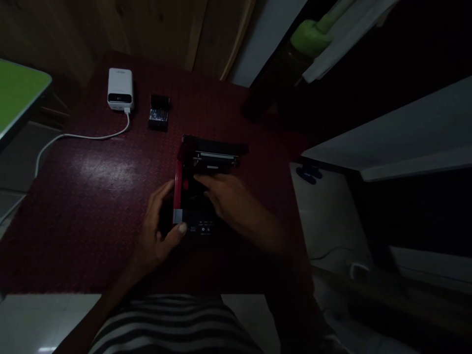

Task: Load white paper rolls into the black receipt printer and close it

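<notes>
A small red-and-black printer (178, 189) stands on the dark red tabletop, its lid (216, 146) raised at the back and a row of small buttons on its front panel. My left hand (158, 228) grips its left side, fingers along the outer wall and thumb on the front corner near a grey patch. Over the open compartment reaches my right hand (224, 194), index finger stretched to the left inside it and thumb apart. Deep shadow hides the compartment's floor and the other right fingers. I see nothing held in the right hand.
Behind and left of the printer lie a small dark roll-like object (159, 113) with a shiny wrap and a white power bank (120, 88). A white cable (92, 137) runs off the table's left side. A green-topped table (22, 93) stands at far left; dark slippers (309, 174) lie on the floor.
</notes>
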Tool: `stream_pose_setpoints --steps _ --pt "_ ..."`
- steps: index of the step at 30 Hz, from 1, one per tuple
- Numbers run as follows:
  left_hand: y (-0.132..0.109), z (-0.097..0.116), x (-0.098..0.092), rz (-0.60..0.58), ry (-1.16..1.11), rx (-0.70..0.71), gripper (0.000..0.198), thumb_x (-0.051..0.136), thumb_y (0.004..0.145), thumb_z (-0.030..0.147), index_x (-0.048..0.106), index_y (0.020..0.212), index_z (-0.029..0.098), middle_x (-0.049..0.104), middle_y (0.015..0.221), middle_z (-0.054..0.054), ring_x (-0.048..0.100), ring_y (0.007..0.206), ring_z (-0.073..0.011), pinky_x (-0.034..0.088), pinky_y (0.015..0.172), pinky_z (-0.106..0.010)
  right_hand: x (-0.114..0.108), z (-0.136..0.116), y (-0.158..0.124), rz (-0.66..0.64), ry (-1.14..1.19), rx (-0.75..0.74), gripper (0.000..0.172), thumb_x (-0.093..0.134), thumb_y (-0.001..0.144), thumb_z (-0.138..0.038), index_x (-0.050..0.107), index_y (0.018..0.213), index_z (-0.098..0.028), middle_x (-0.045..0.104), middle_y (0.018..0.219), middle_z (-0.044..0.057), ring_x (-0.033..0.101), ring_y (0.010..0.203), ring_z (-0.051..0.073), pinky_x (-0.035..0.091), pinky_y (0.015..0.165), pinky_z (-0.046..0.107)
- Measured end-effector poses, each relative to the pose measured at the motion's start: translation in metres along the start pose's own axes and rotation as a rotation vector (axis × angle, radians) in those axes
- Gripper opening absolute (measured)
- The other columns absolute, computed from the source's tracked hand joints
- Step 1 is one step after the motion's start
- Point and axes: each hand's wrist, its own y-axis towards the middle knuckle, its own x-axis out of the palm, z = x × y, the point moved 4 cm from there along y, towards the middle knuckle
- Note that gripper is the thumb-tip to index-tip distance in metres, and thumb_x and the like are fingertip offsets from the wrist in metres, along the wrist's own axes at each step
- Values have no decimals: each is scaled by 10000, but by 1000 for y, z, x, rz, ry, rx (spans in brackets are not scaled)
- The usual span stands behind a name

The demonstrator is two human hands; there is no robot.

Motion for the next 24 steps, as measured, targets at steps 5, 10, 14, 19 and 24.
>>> stream_pose_setpoints --steps 5,10,14,19,24 --pt "18 12 -8 107 -40 -83 643 652 1093 600 564 1674 339 576 1718 -94 564 1578 -376 460 1318 -606 -19 -10 -32 -54 195 -157 425 586 1060 -34 772 1376 -249 848 1295 66 766 1171 225 645 1034 425" --pt "81 37 -9 171 1 35 616 641 1082 687 639 1602 356 602 1687 -34 565 1578 -343 497 1286 -500 -13 -16 -43 134 91 -179 225 607 1101 -91 805 1086 -197 804 955 58 715 924 214 626 873 371" --pt "106 49 -6 158 -28 46 500 581 1127 640 787 1334 233 780 1347 -40 700 1356 -304 550 1189 -480 -2 -22 -62 321 -45 -156 226 619 1099 -91 811 1078 -209 829 1048 81 744 980 230 630 932 411" --pt "69 42 -7 210 -12 -5 229 776 1037 451 798 1012 224 738 1482 -70 650 1475 -321 535 1235 -489 14 -32 -90 547 -247 -123 233 720 1040 -64 803 1092 -275 872 1146 57 790 1102 254 651 957 418" --pt "30 17 -2 155 -108 -232 582 817 1008 460 651 1544 308 622 1676 -107 611 1556 -340 588 1218 -492 20 -35 -92 552 -233 -25 104 744 1066 -189 780 1086 -284 822 1440 98 769 1363 313 664 1088 504"
